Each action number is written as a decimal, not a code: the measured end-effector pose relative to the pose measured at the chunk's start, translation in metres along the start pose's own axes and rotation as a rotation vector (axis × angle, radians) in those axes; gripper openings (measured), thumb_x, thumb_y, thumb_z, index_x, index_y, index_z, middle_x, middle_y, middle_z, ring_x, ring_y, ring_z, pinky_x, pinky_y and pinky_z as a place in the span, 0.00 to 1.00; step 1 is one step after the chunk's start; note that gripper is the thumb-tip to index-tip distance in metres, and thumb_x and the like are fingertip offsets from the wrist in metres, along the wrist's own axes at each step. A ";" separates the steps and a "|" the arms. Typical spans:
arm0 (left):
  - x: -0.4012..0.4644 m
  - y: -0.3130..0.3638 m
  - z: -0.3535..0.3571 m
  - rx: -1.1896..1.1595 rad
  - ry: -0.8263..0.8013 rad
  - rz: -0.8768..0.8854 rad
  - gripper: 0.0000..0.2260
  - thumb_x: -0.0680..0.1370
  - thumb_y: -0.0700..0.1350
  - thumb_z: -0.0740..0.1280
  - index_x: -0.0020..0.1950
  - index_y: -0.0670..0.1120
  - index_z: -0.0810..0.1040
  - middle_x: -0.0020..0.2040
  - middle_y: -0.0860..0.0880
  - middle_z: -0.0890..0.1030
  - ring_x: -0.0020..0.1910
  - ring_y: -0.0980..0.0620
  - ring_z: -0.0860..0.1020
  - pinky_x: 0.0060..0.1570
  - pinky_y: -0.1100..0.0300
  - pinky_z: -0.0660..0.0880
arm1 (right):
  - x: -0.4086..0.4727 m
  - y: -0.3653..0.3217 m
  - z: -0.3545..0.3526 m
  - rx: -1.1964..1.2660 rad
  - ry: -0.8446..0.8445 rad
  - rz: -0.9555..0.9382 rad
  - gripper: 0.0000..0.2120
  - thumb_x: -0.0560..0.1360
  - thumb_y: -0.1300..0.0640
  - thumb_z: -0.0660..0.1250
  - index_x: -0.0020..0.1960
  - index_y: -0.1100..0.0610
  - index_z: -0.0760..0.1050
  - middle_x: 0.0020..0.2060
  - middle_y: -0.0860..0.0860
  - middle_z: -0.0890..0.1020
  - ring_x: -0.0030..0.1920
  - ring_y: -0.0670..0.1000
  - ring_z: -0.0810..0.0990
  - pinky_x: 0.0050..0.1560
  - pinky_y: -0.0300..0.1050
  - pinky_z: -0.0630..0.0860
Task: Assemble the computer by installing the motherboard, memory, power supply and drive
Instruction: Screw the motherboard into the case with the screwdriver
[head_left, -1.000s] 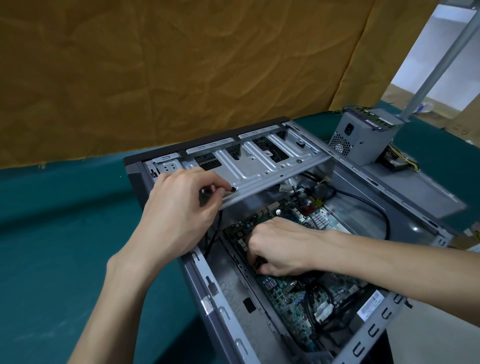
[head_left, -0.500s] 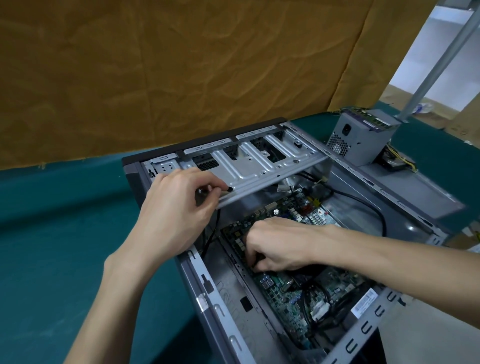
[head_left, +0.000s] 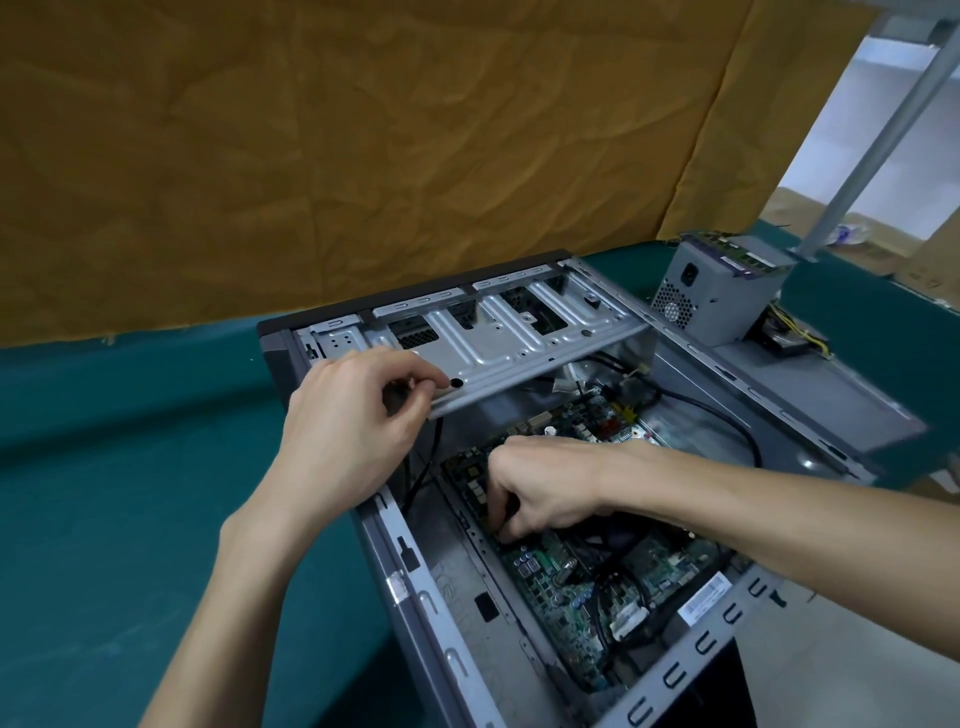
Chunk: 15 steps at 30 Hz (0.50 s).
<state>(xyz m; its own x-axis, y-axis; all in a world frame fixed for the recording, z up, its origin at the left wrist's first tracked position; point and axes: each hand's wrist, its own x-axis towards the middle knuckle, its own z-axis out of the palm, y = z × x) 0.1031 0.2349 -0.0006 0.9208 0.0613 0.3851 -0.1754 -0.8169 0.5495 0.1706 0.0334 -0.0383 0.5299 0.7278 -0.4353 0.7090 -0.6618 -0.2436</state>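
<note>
We have both hands inside the open computer case, which lies on its side on the green worktop. Over the last second little has changed: our left hand, at about 10 o'clock from the case's middle, keeps its thumb and forefinger pinched narrow on a thin black cable that drops under the edge of the silver drive cage. Its fingertips have crept slightly toward the small black hole in the cage edge. Our right hand has stayed curled over the motherboard, fingertips pressed down at the board's 9 o'clock edge; what it grips, if anything, is hidden beneath the fingers, so we cannot tell.

Compared with the earlier frame, the main difference is that our view has shifted a little, the case sitting slightly higher and left; the hands' poses barely differ.

We judge that the motherboard is already seated in the case and we are routing or plugging a lead. The power supply stands outside the case at 1 o'clock, with what looks like 1 memory stick lying on top, so those steps remain.
</note>
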 end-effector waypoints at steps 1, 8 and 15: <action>0.000 0.000 0.000 0.004 0.003 -0.001 0.08 0.80 0.47 0.67 0.50 0.59 0.85 0.47 0.61 0.83 0.50 0.56 0.79 0.45 0.55 0.71 | 0.000 -0.001 0.000 0.005 -0.006 0.001 0.07 0.73 0.51 0.76 0.50 0.50 0.87 0.39 0.44 0.86 0.41 0.47 0.83 0.46 0.47 0.81; -0.022 0.034 -0.006 -0.061 -0.265 0.229 0.06 0.80 0.46 0.68 0.53 0.56 0.83 0.46 0.61 0.80 0.46 0.61 0.78 0.44 0.66 0.75 | -0.040 0.009 -0.031 0.194 0.230 -0.018 0.03 0.76 0.52 0.74 0.49 0.46 0.85 0.42 0.42 0.84 0.36 0.33 0.79 0.37 0.26 0.70; -0.002 0.058 0.038 0.358 -0.769 0.088 0.08 0.76 0.48 0.72 0.50 0.45 0.82 0.47 0.46 0.84 0.46 0.44 0.83 0.48 0.49 0.82 | -0.102 0.066 -0.063 0.095 0.906 0.196 0.04 0.77 0.53 0.72 0.49 0.48 0.86 0.38 0.39 0.83 0.40 0.41 0.81 0.43 0.42 0.77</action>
<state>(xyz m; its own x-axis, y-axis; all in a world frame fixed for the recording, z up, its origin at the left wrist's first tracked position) 0.1042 0.1650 0.0022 0.9120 -0.3118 -0.2667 -0.2559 -0.9403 0.2242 0.1924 -0.0729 0.0448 0.8256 0.4370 0.3569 0.5483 -0.7707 -0.3246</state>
